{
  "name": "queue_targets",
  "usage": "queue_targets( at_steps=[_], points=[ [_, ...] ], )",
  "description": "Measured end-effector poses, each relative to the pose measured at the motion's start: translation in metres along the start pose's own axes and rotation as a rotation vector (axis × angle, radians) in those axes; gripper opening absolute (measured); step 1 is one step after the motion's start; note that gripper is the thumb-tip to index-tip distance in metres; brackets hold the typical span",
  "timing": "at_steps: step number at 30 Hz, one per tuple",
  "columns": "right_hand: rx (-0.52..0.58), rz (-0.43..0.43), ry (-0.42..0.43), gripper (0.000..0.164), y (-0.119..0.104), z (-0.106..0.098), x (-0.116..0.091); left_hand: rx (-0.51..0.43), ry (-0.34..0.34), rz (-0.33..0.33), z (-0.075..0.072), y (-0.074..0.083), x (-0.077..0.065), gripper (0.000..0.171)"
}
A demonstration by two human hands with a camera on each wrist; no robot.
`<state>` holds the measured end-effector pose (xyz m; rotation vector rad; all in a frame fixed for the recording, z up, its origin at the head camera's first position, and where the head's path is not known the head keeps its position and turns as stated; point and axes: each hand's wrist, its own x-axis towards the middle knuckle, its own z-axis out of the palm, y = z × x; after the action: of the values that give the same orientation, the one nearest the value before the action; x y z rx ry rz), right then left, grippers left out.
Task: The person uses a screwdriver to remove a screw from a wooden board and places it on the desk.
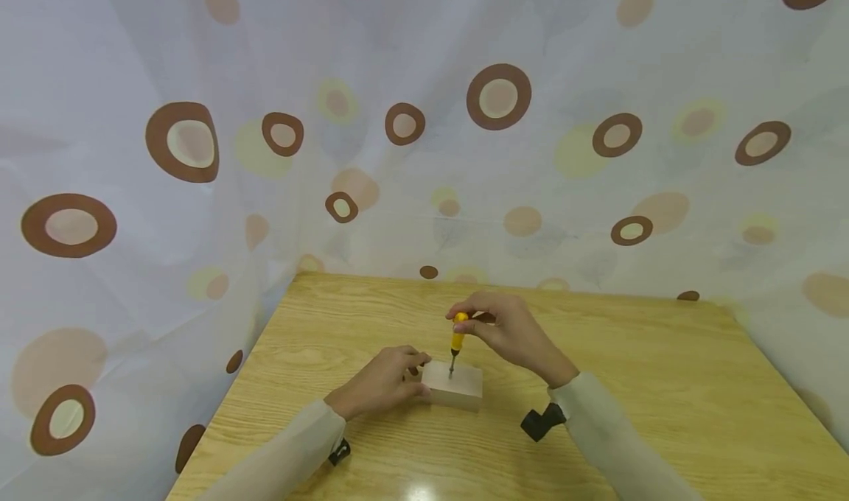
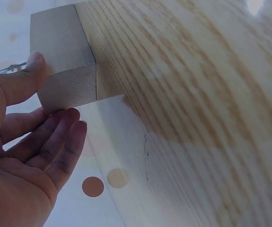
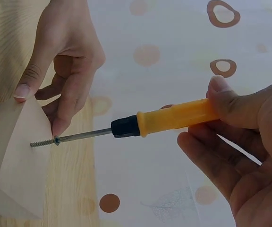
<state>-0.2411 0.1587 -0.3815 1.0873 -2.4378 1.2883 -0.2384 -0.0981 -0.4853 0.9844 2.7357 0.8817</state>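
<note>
A pale wooden block (image 1: pixel 454 387) lies flat on the table. My left hand (image 1: pixel 386 382) grips its left end, thumb on the near side and fingers on the far side; in the left wrist view the thumb (image 2: pixel 29 78) presses the block's side. A screw (image 3: pixel 44 143) stands in the block's top face, its tip in the wood and most of the thread showing. On the screw's head sits the tip of a screwdriver (image 3: pixel 174 118) with a yellow handle and black collar. My right hand (image 1: pixel 507 331) pinches the top of that handle between thumb and fingers, holding it nearly upright.
The wood-grain table (image 1: pixel 637 398) extends around the block on all sides. Behind and at the sides hangs a white sheet (image 1: pixel 424 59) with brown and beige circles. Black wrist devices (image 1: pixel 542 421) are strapped at both cuffs.
</note>
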Motion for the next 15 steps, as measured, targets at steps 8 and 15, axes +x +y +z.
queue_targets(
  at_steps=[8,15],
  points=[
    [-0.018,0.162,0.084,0.023,-0.0034,0.0055,-0.0012,0.001,-0.004,0.000,0.0000,-0.0005,0.0007,0.056],
    [-0.002,0.136,0.100,0.015,-0.0044,0.0069,-0.0011,-0.012,-0.004,-0.002,-0.0009,-0.0003,0.0008,0.056]
  ],
)
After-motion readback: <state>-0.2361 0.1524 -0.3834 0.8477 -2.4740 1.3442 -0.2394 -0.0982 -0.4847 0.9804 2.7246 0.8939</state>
